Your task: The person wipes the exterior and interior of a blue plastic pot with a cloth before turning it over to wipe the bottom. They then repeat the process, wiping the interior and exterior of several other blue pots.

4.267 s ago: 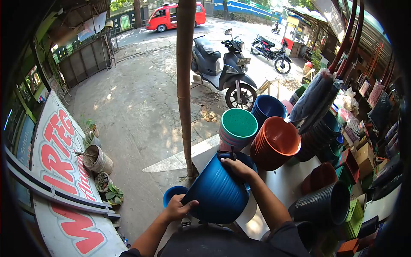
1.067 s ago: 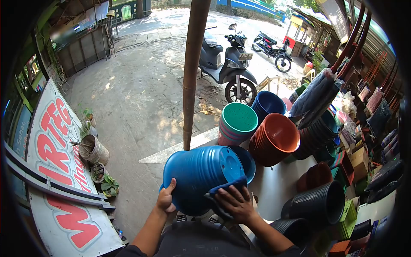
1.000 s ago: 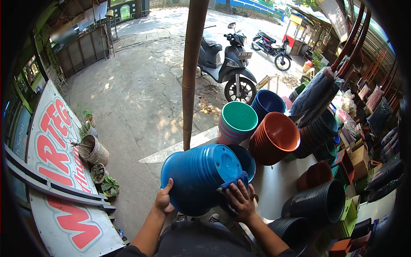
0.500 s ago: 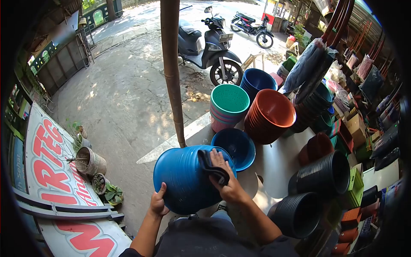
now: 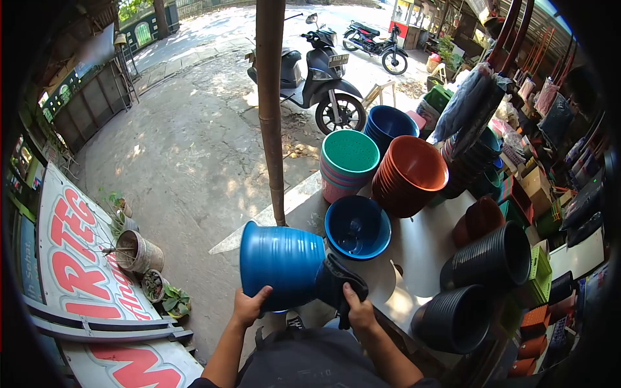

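A blue plastic pot (image 5: 278,258) lies on its side in the air in front of me, its wide rim towards the left. My left hand (image 5: 251,306) grips its lower left part, thumb up on the wall. At the narrow right end, my right hand (image 5: 359,312) is closed on a black cloth (image 5: 337,284), which lies against the pot's base. Just beyond the cloth stands another blue pot (image 5: 358,227), upright with its mouth upward. The inside of the held pot is hidden from me.
Stacked green and pink pots (image 5: 350,155), brown pots (image 5: 414,171) and black pots (image 5: 485,258) stand on the display surface to the right. A bamboo pole (image 5: 270,116) rises ahead. Potted plants (image 5: 139,251) and a lettered sign (image 5: 81,252) line the left. A scooter (image 5: 317,81) is parked beyond.
The held pot has turned, so its rim end points more squarely left. My right hand and the cloth have moved down from the pot's upper side to its base end.
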Available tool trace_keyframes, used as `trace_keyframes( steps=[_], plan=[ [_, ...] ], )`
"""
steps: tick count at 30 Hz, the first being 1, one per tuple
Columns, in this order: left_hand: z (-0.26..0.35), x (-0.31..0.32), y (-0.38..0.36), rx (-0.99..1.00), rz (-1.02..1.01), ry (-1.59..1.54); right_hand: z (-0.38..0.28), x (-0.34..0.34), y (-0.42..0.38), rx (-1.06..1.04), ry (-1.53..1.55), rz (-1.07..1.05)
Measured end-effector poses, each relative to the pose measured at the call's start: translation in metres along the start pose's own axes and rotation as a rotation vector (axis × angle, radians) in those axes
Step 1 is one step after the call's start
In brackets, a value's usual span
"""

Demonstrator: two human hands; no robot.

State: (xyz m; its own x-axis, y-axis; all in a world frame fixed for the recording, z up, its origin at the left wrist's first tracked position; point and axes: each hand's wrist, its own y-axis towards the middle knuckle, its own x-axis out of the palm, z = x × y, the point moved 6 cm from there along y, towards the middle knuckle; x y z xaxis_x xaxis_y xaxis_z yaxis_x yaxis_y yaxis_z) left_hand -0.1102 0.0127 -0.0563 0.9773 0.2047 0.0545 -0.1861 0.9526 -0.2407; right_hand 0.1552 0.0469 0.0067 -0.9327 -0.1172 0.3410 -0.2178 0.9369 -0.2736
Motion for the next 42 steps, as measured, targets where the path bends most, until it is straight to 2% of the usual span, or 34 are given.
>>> trace_keyframes(
  steps=[1, 3, 4, 6, 7, 9, 11, 13, 15, 17, 19, 20, 21, 23, 24, 25, 27, 28, 30, 31, 33, 35, 36, 39, 42],
  plan=[
    [0.002, 0.01, -0.001, 0.014, 0.004, 0.035, 0.002, 0.001, 0.004, -0.083, -0.102, 0.066],
    [0.004, 0.028, -0.005, 0.015, -0.066, 0.339, 0.012, 0.011, 0.014, -0.145, -0.097, 0.077],
    [0.004, 0.037, -0.003, 0.021, -0.074, 0.339, 0.02, 0.012, 0.02, -0.181, -0.157, 0.098],
    [0.015, 0.066, -0.008, 0.344, -0.23, 0.898, 0.024, 0.022, 0.027, -0.281, -0.224, 0.144],
    [0.01, 0.071, -0.01, 0.346, -0.235, 0.9, 0.04, 0.023, 0.033, -0.283, -0.222, 0.149],
    [-0.006, 0.089, -0.019, 0.474, -0.354, 0.921, 0.073, 0.008, 0.043, -0.399, -0.77, 0.401],
    [-0.014, 0.099, -0.022, 0.431, -0.404, 0.994, 0.077, -0.005, 0.041, -0.443, -0.724, 0.426],
    [-0.017, 0.106, -0.025, 0.359, -0.444, 1.053, 0.075, -0.013, 0.038, -0.262, -0.624, 0.366],
    [-0.022, 0.114, -0.029, 0.364, -0.467, 1.05, 0.077, -0.021, 0.031, -0.184, -0.687, 0.445],
    [-0.028, 0.12, -0.031, 0.357, -0.539, 1.05, 0.092, -0.038, 0.027, -0.117, -0.517, 0.528],
    [-0.003, 0.121, -0.035, 0.36, -0.595, 0.942, 0.086, -0.046, 0.025, -0.12, -0.51, 0.547],
    [0.006, 0.122, -0.036, 0.364, -0.645, 0.834, 0.095, -0.061, 0.025, -0.198, -0.512, 0.58],
    [0.0, 0.116, -0.033, 0.365, -0.647, 0.831, 0.096, -0.072, 0.025, -0.275, -0.515, 0.61],
    [0.0, 0.087, -0.027, 0.666, -0.467, 0.643, 0.073, -0.076, 0.015, -0.264, -0.503, 0.605],
    [0.012, 0.07, -0.027, 0.714, -0.297, 0.745, 0.069, -0.082, 0.012, -0.245, -0.487, 0.631],
    [0.009, 0.064, -0.024, 0.714, -0.309, 0.742, 0.066, -0.089, 0.01, -0.224, -0.469, 0.66],
    [0.002, 0.029, -0.011, 0.561, 0.242, 0.761, 0.06, -0.099, 0.007, -0.264, -0.437, 0.653],
    [-0.004, 0.033, -0.005, 0.557, 0.229, 0.76, 0.058, -0.103, 0.007, -0.292, -0.4, 0.641],
    [-0.039, 0.034, 0.019, 0.139, 0.201, 0.312, 0.054, -0.113, 0.009, -0.321, -0.363, 0.637],
    [-0.042, 0.039, 0.027, 0.136, 0.193, 0.311, 0.053, -0.121, 0.009, -0.313, -0.338, 0.664],
    [-0.045, 0.057, 0.042, 0.161, 0.049, 0.483, 0.043, -0.136, 0.015, -0.306, -0.315, 0.694],
    [-0.019, 0.081, 0.054, 0.139, 0.027, 0.472, 0.024, -0.152, 0.019, -0.271, -0.363, 0.733],
    [-0.007, 0.095, 0.064, 0.125, 0.011, 0.459, 0.019, -0.165, 0.023, -0.347, -0.446, 0.752],
    [0.005, 0.129, 0.098, 0.169, -0.043, 0.359, 0.004, -0.205, 0.052, -0.27, -0.329, 0.702],
    [0.018, 0.16, 0.133, 0.152, -0.055, 0.372, -0.02, -0.23, 0.083, -0.279, -0.421, 0.672]
  ],
)
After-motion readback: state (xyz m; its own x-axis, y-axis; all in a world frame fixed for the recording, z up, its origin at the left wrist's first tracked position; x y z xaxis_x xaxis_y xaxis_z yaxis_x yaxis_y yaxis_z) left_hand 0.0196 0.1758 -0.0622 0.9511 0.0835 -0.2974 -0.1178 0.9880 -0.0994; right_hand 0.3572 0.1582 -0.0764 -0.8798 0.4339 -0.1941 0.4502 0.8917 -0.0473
